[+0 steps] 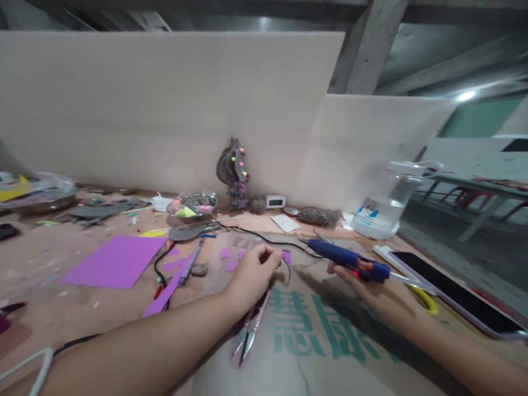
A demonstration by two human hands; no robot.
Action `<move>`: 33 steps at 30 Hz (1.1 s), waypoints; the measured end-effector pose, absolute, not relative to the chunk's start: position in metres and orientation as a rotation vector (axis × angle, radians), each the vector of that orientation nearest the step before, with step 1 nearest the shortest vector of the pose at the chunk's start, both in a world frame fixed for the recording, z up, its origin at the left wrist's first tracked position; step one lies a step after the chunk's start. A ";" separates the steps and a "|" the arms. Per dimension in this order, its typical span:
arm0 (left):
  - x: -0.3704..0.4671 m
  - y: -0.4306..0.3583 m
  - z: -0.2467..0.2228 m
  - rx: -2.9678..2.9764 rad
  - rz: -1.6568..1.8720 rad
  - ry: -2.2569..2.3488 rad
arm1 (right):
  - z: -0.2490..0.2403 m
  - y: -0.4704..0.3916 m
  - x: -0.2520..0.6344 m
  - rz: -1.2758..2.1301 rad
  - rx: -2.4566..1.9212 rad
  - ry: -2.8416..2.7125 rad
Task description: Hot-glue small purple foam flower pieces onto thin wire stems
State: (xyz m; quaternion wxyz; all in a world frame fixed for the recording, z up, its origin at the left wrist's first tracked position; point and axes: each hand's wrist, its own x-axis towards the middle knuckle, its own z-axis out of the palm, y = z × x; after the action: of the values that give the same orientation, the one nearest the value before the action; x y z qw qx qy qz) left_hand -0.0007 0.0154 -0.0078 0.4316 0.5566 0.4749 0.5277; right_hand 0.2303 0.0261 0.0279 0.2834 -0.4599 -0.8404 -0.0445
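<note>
My left hand [256,269] is closed in a pinch over the board, thumb and fingertips together. At its fingertips shows a small purple paper piece [286,256], with a thin greyish strip [289,271] curving down beside it. My right hand [367,289] grips a blue hot glue gun [344,256], its nozzle pointing left and a clear glue stick [412,282] sticking out of its rear. Partly under my left wrist lies a pair of small scissors [249,340]. Loose purple cutouts [231,265] lie just beyond my left hand.
A purple sheet [117,261], a pen [192,262] and a purple strip [165,294] lie at left. A phone [454,291] and yellow-handled scissors [427,300] lie at right. At the back stand a foil bowl [192,206], a beaded ornament [234,170] and a water jug [381,206].
</note>
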 end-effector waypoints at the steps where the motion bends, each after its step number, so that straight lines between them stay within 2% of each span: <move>1: -0.001 0.015 -0.008 1.375 1.325 1.185 | 0.033 0.029 0.231 -0.098 -1.241 -2.224; 6: 0.001 0.015 -0.005 1.343 1.296 1.154 | 0.067 0.040 0.226 0.264 -1.366 -2.072; 12: 0.002 0.020 -0.010 1.343 1.305 1.151 | 0.074 0.097 0.221 0.377 -1.248 -2.013; 17: 0.001 0.018 -0.011 1.364 1.324 1.147 | 0.055 0.153 0.216 0.253 -1.522 -2.035; 24: 0.000 0.018 -0.010 1.352 1.273 1.143 | 0.024 0.190 0.209 0.272 -1.608 -2.090; 28: 0.000 0.018 -0.012 1.349 1.257 1.163 | 0.019 0.196 0.212 0.256 -1.662 -2.126; 33: 0.000 0.016 -0.009 1.356 1.254 1.179 | 0.036 0.166 0.229 0.046 -1.630 -2.142</move>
State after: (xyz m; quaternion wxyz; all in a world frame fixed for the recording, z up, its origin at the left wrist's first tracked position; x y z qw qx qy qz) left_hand 0.0004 0.0164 -0.0090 0.4575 0.5503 0.4784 0.5089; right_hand 0.2286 0.1659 0.0358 0.2229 -0.5904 -0.7755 0.0165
